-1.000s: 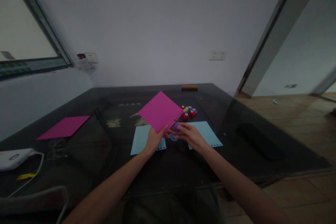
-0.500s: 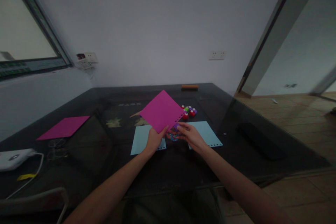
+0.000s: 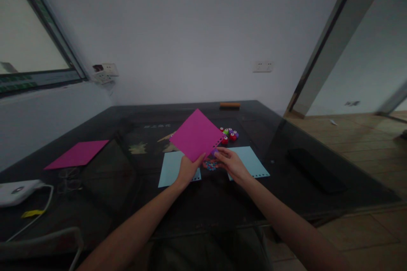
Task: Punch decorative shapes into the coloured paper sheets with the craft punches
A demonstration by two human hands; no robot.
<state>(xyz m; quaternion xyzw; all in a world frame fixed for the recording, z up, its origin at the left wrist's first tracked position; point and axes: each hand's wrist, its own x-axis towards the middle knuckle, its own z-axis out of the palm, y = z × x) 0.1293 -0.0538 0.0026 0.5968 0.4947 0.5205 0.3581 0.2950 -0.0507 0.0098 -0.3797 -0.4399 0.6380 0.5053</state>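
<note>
While the left hand (image 3: 187,170) pinches the pink sheet's (image 3: 196,134) near corner, lifting it tilted over the dark table (image 3: 318,203), the right hand (image 3: 231,163) grips a small purple punch (image 3: 214,151) at the sheet's holed right edge. Open tabletop lies to the right, and two blue sheets (image 3: 251,159) lie flat beneath the hands. Colourful punches (image 3: 229,134) cluster just beyond. Dim light blurs the punch; fingers hide most of it. Compared with a second ago, the sheet sits slightly higher.
</note>
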